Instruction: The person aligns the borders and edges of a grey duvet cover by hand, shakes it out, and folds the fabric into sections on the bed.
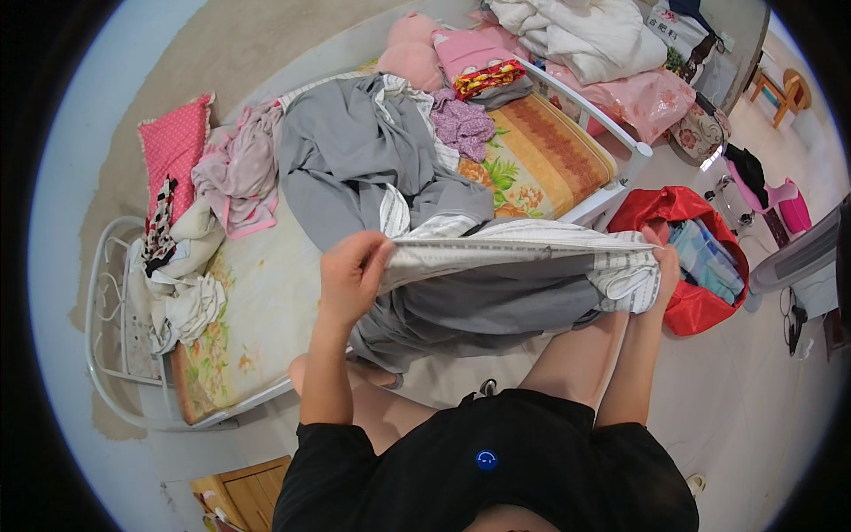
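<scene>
A large grey bed cover (359, 126) with a white, grey-striped side spreads over the bed and hangs down in front of my knees. My left hand (352, 272) grips its pale edge, thumb against the cloth. At the other end of that edge, my right hand (667, 266) pinches a bunched striped corner. Between the two hands the edge is drawn nearly straight, and what looks like a zip or seam runs along it. Grey folds droop below. Most of the cover lies crumpled beyond my hands on the bare mattress (279, 306).
A white metal bed frame (96, 266) bounds the mattress. At left lie a pink dotted pillow (176, 143) and a pink blanket (239, 166). A purple cloth (463, 125) sits near folded pink bedding (475, 56). Right of my knees stands a red fabric bag (698, 319) holding checked cloth.
</scene>
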Available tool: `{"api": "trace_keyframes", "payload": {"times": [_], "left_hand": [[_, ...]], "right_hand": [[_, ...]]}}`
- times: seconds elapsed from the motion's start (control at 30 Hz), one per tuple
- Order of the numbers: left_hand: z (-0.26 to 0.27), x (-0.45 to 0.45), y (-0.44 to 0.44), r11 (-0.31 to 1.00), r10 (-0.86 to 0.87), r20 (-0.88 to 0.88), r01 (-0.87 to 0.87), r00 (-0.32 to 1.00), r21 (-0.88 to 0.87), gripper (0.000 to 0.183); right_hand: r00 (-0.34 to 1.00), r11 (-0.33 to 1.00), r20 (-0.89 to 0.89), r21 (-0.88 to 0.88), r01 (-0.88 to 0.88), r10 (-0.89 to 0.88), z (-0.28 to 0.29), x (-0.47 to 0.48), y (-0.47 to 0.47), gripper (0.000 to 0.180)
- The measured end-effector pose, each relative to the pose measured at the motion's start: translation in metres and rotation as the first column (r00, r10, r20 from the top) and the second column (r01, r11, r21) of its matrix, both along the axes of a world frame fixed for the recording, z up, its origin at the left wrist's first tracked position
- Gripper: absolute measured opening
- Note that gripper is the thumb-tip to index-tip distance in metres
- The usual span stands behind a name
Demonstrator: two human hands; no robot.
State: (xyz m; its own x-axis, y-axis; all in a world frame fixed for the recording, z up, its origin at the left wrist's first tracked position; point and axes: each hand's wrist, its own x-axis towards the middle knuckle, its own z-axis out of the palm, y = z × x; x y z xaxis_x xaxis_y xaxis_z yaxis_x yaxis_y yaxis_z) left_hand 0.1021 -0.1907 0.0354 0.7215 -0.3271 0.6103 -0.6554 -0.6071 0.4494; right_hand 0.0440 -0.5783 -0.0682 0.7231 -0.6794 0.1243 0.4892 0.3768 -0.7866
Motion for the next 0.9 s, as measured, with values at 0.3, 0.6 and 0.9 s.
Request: {"api": "trace_keyframes", "payload": {"times": [0.3,0.6,0.9], "left_hand": [[-0.039,-0.006,0.012,0.999,-0.043,-0.205,0.048,0.978,0.021,0.009],[-0.027,-0.038,-0.045,0.909,-0.311,-0.023,0.305,0.95,0.286,0.012],[-0.013,-0.038,-0.067,0.782,-0.511,-0.221,0.556,0.831,0.283,0.018]], "right_hand": [[0.801,0.704,0.296,0.383,-0.599,0.521,-0.054,0.01,-0.015,0.015],[0.746,0.188,-0.569,-0.737,-0.649,0.346,0.048,-0.033,0.145,0.057],[0.783,0.273,-0.349,-0.8,-0.535,0.515,0.021,-0.052,0.151,0.017]]}}
